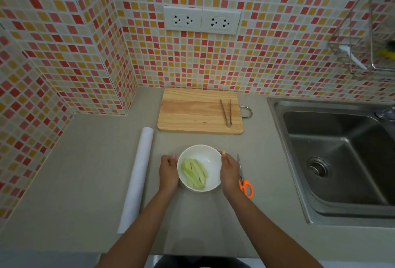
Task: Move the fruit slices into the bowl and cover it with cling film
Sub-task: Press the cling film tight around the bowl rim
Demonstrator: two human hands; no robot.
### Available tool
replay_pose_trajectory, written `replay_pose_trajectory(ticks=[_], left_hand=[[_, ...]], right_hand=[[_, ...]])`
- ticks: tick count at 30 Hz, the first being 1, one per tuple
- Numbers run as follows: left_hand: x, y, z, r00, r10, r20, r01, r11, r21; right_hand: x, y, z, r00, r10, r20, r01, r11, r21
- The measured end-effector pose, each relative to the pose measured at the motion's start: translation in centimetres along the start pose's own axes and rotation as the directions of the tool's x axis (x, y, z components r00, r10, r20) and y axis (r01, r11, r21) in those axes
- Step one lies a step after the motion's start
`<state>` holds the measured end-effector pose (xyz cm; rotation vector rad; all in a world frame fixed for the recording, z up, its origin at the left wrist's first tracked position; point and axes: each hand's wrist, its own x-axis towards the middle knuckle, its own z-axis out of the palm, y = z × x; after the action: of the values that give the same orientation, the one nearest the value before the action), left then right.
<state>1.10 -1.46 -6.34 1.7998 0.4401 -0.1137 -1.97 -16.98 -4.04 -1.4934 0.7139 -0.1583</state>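
A white bowl (210,161) stands on the grey counter near the front, with several pale green fruit slices (194,173) lying in its left half. My left hand (168,171) is pressed against the bowl's left side and my right hand (229,171) against its right side. Whether cling film lies over the bowl, I cannot tell. A white roll of cling film (137,179) lies lengthwise on the counter to the left of my left hand.
A wooden cutting board (192,111) with metal tongs (226,113) on it sits behind the bowl. Orange-handled scissors (245,186) lie just right of my right hand. A steel sink (342,156) fills the right side. Tiled walls close the left and back.
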Motion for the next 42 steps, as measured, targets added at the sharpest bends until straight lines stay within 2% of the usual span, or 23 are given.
replay_pose_trajectory(ticks=[4, 7, 13, 16, 19, 21, 23, 25, 29, 31, 33, 37, 42], left_hand=[[-0.1, -0.1, 0.0, 1.0, 0.027, 0.002, -0.027, 0.999, -0.019], [0.0, -0.2, -0.2, 0.995, 0.087, -0.038, -0.086, 0.996, 0.033], [-0.6, -0.2, -0.2, 0.99, 0.113, -0.089, -0.106, 0.991, 0.078], [-0.5, 0.0, -0.4, 0.985, 0.158, -0.076, -0.141, 0.972, 0.187], [0.1, 0.1, -0.9, 0.981, 0.19, -0.023, -0.171, 0.924, 0.342], [0.6, 0.4, -1.5, 0.972, 0.233, -0.036, -0.206, 0.912, 0.355], [0.6, 1.2, -1.9, 0.953, 0.293, -0.081, -0.261, 0.924, 0.28], [-0.1, 2.0, -1.8, 0.956, 0.275, -0.105, -0.265, 0.959, 0.103], [-2.3, 2.6, 0.4, 0.992, 0.11, 0.061, -0.094, 0.972, -0.215], [-2.7, 2.3, 1.1, 0.991, 0.077, 0.108, -0.049, 0.968, -0.245], [-2.5, 1.9, 1.3, 0.991, 0.061, 0.121, -0.026, 0.962, -0.271], [-1.0, 1.9, 1.4, 0.982, 0.025, 0.189, 0.037, 0.948, -0.317], [0.7, 2.3, 0.9, 0.946, -0.003, 0.323, 0.097, 0.956, -0.275]], right_hand=[[0.0, 0.2, 0.0, 0.998, 0.058, 0.001, -0.058, 0.997, 0.058], [0.0, 0.4, 0.2, 0.997, 0.071, 0.003, -0.071, 0.992, 0.107], [-0.2, 0.7, 0.3, 0.988, 0.153, 0.0, -0.152, 0.978, 0.146], [-0.2, 0.7, 0.3, 0.984, 0.179, 0.004, -0.177, 0.974, 0.141], [-0.2, 0.8, 0.0, 0.994, 0.109, 0.011, -0.11, 0.986, 0.126], [0.0, 0.5, -0.6, 0.999, 0.04, -0.01, -0.038, 0.993, 0.11], [0.7, -0.3, -1.3, 1.0, -0.003, -0.009, 0.004, 0.992, 0.123], [1.5, -1.3, -1.6, 0.998, -0.035, 0.045, 0.029, 0.992, 0.122], [2.3, -2.7, -0.8, 0.963, -0.009, 0.271, 0.006, 1.0, 0.012], [2.3, -2.4, -0.6, 0.935, 0.009, 0.354, 0.009, 0.999, -0.049], [2.2, -1.8, -0.6, 0.928, 0.022, 0.373, 0.0, 0.998, -0.059], [1.6, -0.7, -0.5, 0.938, 0.042, 0.344, -0.031, 0.999, -0.037], [0.8, -0.1, 0.0, 0.967, 0.086, 0.24, -0.094, 0.995, 0.022]])
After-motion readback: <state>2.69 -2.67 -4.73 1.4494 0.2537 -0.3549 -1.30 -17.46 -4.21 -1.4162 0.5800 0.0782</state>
